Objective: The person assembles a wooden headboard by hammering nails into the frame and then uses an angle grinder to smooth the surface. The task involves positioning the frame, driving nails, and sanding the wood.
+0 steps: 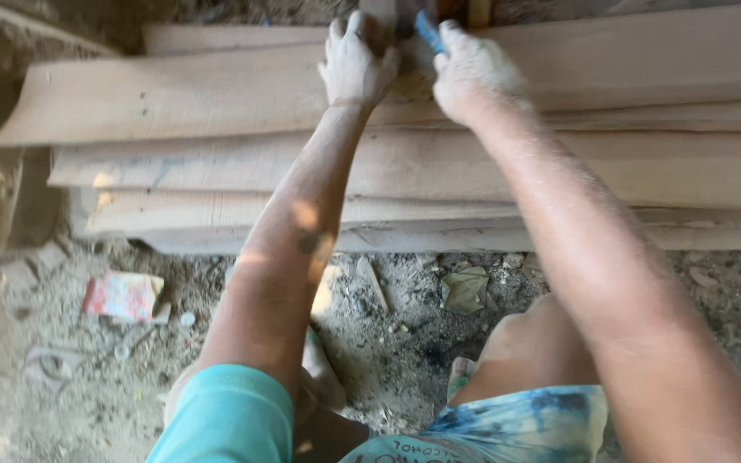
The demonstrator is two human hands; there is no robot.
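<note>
Nearest to the camera, a turquoise short sleeve point(229, 416) covers the left upper arm, and blue-and-white patterned shorts point(521, 424) cover the lap, with a bare knee point(529, 343) above them. Below the arms lies the dusty earth floor point(396, 343), with small stones and wood chips on it. A crumpled pink and yellow paper wrapper point(123, 296) lies on this floor at the left, and a dry grey-green leaf point(465, 289) lies near the middle, just in front of the wood.

Further away, a stack of long pale wooden planks point(628, 171) lies across the view, one plank over another. Both arms reach over this stack to its far side.

At the far top edge, the dusty left hand point(356, 64) rests with curled fingers on the upper plank; its fingertips seem to press on a dark piece at the edge of the picture, but I cannot tell if it grips anything. The dusty right hand point(466, 70) is just beside it, closed around a thin blue tool handle point(428, 32), which points up and to the left between the two hands. The working end of this tool is cut off by the picture edge.
</note>
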